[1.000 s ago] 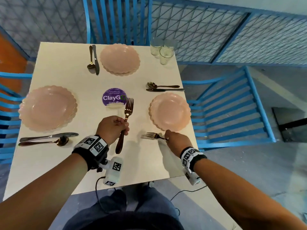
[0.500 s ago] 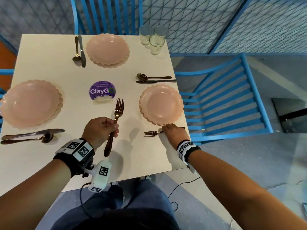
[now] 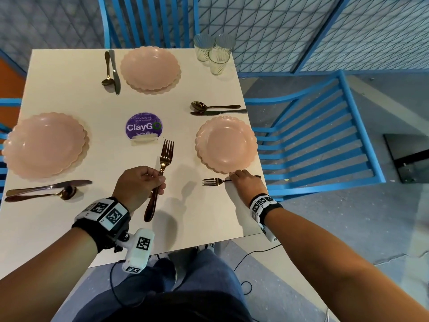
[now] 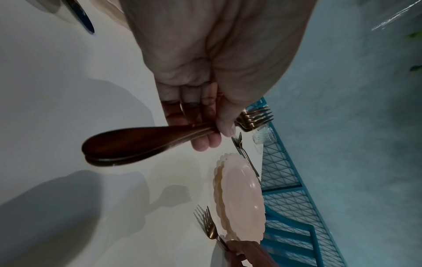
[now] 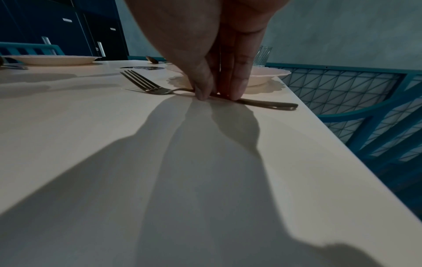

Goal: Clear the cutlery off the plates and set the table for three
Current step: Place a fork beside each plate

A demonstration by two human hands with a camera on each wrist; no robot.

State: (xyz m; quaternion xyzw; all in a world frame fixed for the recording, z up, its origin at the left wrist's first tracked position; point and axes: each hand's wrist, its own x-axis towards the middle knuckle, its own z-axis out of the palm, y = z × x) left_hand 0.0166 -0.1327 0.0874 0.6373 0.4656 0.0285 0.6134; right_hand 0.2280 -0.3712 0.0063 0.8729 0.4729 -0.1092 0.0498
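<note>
While the left hand (image 3: 139, 184) curls its fingers (image 4: 205, 142) and thumb round the handles of two forks (image 3: 160, 175) stacked together, held above the desk (image 3: 58, 94) with the prongs pointing away from the person, the right hand (image 3: 247, 182) pinches a third fork (image 3: 213, 181) by the middle of its handle. That fork lies flat on the desk just beside the near edge of the right plate (image 3: 226, 144), prongs toward the desk's middle and handle end near the right edge; in the right wrist view the thumb and fingertips (image 5: 237, 90) press down on either side of the handle. A spoon (image 3: 213, 105) and knife (image 3: 218, 112) lie side by side just beyond the right plate. The far plate (image 3: 151, 68) has a spoon (image 3: 107, 68) and knife (image 3: 115, 70) on its left. The left plate (image 3: 44, 145) has a knife (image 3: 46, 187) and spoon (image 3: 41, 196) nearer the person. All three plates are bare of cutlery. Three glasses (image 3: 213, 54) stand clustered at the far right corner. A round purple sign (image 3: 144, 126) reading "ClayGo" sits at the middle of the desk. Blue chairs (image 3: 318, 140) stand around it.
</note>
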